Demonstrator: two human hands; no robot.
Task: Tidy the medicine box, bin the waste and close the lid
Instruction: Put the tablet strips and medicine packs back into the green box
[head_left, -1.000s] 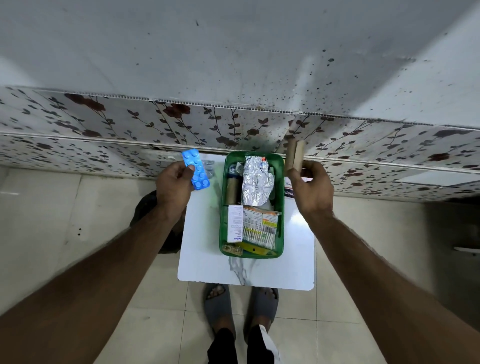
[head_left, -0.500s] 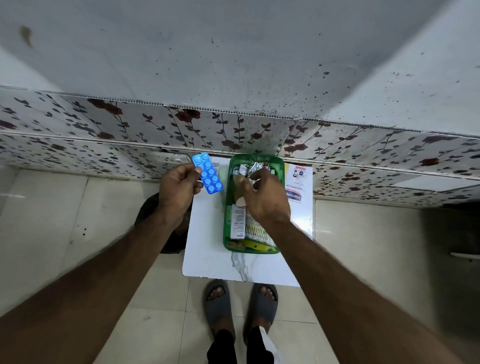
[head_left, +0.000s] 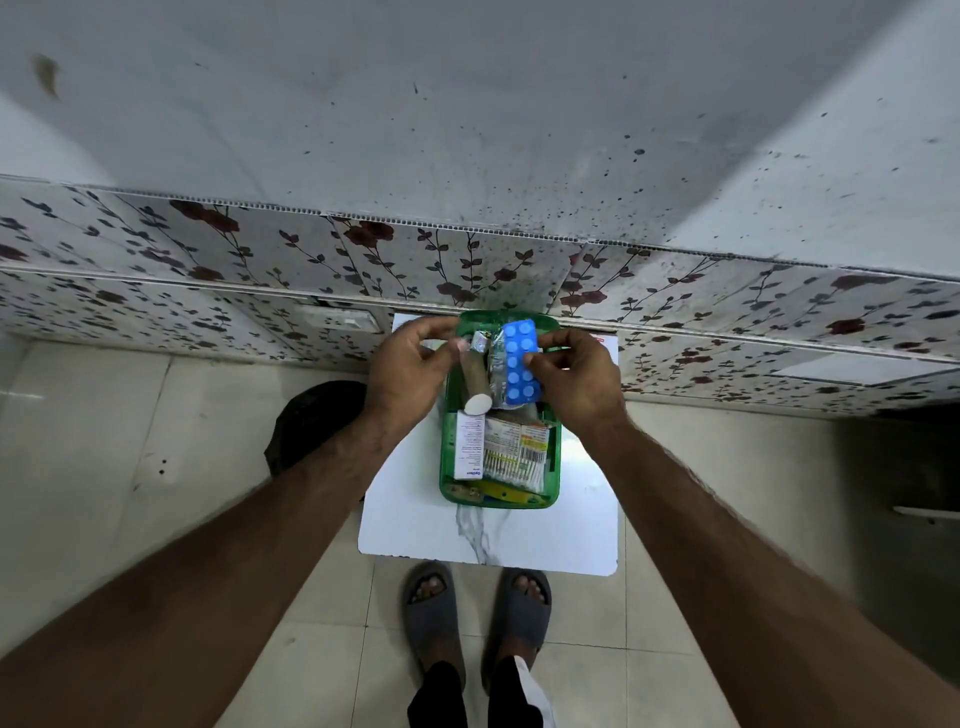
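Note:
The open green medicine box (head_left: 448, 488) stands on a small white marble-look table (head_left: 415, 525). My right hand (head_left: 579, 382) pinches a blue blister pack (head_left: 519, 358) by its right edge, holding it over the far half of the box. Beneath it lie a silver foil strip (head_left: 496, 366) and a brown roll (head_left: 472, 379). My left hand (head_left: 408, 374) hovers at the box's far left rim, fingers curled loosely with nothing in them. The near half holds a white carton (head_left: 467, 447), printed sachets (head_left: 517, 452) and a yellow item (head_left: 501, 491). I see no lid.
A dark round bin (head_left: 311, 421) sits on the floor left of the table, partly behind my left forearm. A floral wall panel (head_left: 260, 260) runs right behind the table. My feet in grey slippers (head_left: 431, 608) stand at the table's near edge on pale floor tiles.
The blue blister pack has passed from my left hand to my right and moved over the box. The brown roll my right hand carried now lies inside the box.

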